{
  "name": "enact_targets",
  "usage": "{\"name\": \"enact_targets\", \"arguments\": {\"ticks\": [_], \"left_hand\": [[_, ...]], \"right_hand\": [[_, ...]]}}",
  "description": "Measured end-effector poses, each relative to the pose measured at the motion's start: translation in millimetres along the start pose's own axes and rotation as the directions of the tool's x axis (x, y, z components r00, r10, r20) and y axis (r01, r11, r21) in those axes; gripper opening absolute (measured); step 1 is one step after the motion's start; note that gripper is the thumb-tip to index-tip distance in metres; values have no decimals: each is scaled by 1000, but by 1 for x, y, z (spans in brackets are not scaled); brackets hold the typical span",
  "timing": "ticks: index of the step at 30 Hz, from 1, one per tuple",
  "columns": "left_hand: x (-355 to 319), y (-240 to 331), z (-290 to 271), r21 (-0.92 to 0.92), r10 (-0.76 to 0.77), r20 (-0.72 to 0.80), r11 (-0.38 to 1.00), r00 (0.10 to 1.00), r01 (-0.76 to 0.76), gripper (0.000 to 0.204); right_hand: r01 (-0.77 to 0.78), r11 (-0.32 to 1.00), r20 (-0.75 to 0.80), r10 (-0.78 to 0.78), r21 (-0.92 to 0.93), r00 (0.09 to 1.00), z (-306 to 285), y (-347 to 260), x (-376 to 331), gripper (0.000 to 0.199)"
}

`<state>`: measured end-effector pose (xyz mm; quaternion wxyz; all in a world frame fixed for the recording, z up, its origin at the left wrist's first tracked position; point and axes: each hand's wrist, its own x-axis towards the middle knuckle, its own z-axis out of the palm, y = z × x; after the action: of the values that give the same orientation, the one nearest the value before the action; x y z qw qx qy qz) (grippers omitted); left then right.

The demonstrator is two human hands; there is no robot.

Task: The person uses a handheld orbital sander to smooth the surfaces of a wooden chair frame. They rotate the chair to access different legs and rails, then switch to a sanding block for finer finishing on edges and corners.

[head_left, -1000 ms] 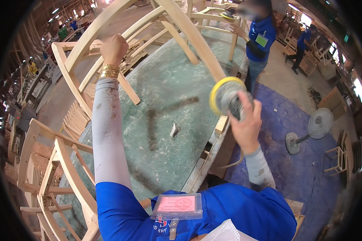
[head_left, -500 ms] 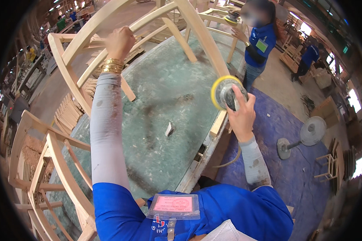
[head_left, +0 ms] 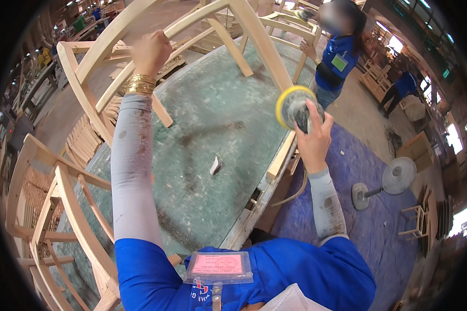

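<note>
A pale wooden chair frame lies tipped on the green worktable. My left hand, with gold bangles at the wrist, is closed around one of its rails. In my right hand is a round sander with a yellow-rimmed pad, held from above with the fingers over its dark body. The pad is tilted on edge against the end of the chair's long curved member; whether it fully touches the wood cannot be told.
A small crumpled scrap lies on the worktable. Another chair frame stands at the near left. A co-worker sands wood at the far right. To the right, a grey fan stands on a blue floor sheet. A hose hangs beside the table edge.
The sander and my right hand have moved slightly away from me along the curved wood. My left hand keeps its hold on the rail. The whole view has shifted a little.
</note>
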<state>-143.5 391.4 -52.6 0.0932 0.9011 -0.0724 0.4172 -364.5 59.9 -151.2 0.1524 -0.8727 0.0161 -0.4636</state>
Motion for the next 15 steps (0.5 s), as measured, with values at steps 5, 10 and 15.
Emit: {"name": "enact_targets", "arguments": {"ticks": [5, 10, 15], "left_hand": [[-1, 1, 1, 72, 26, -67, 997, 997, -21, 17], [-2, -4, -1, 59, 34, -93, 998, 995, -28, 17], [-2, -1, -1, 47, 18, -43, 999, 999, -16, 16]], "right_hand": [[30, 999, 15, -30, 25, 999, 3, -10, 15, 74], [27, 999, -9, -27, 25, 1000, 5, -10, 18, 74], [11, 999, -6, -11, 34, 1000, 2, -23, 32, 68]]}}
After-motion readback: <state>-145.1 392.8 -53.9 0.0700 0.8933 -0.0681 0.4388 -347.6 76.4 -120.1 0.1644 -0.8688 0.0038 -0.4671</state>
